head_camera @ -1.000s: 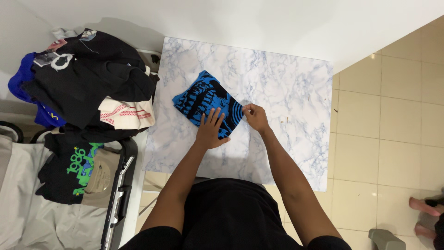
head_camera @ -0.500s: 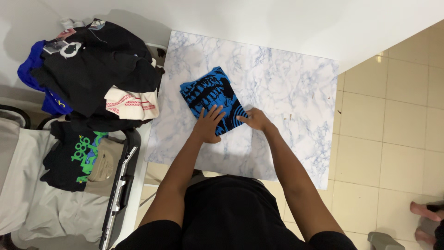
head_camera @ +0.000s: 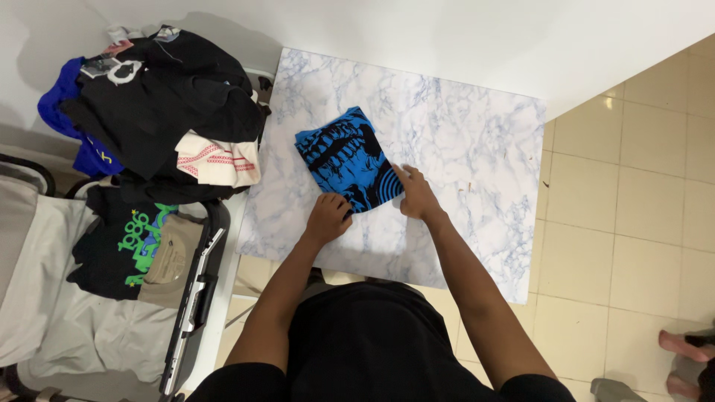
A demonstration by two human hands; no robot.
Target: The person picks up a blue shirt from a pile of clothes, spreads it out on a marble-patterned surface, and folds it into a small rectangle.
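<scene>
A folded blue garment with a black print (head_camera: 347, 158) lies on a white marble-pattern table (head_camera: 462, 149). My left hand (head_camera: 328, 217) has its fingers curled at the garment's near corner and seems to pinch its edge. My right hand (head_camera: 415, 193) rests flat on the table, fingers touching the garment's right edge.
A heap of dark and blue clothes (head_camera: 156, 104) with a cream striped piece (head_camera: 217, 160) lies left of the table. Below it an open grey suitcase (head_camera: 89, 313) holds a black shirt with green print (head_camera: 126, 242). Another person's feet (head_camera: 681, 350) show at the lower right on the tiled floor.
My left hand slid off the top of the garment down to its near corner. My right hand shifted slightly along the right edge. The view moved a little.
</scene>
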